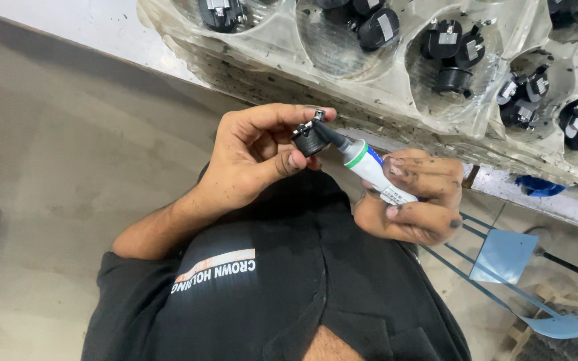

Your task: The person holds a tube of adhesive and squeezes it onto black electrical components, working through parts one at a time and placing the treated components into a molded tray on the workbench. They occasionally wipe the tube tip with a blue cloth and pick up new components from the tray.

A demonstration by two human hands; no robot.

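My left hand (252, 160) pinches a small black round part (309, 139) with a metal clip on top, held between thumb and fingers in front of my chest. My right hand (417, 200) grips a white marker-like pen (369, 167) with a green band and a black tip. The black tip touches the side of the part. The fingers of both hands are smudged with dark grime. My black shirt (289, 287) fills the bottom of the view.
Clear plastic trays (396, 80) with round pockets holding several similar black parts (451, 47) run across the top on a bench edge. A blue metal chair (506, 257) stands at the lower right, a blue cloth (536, 186) above it. Grey floor (55, 160) lies to the left.
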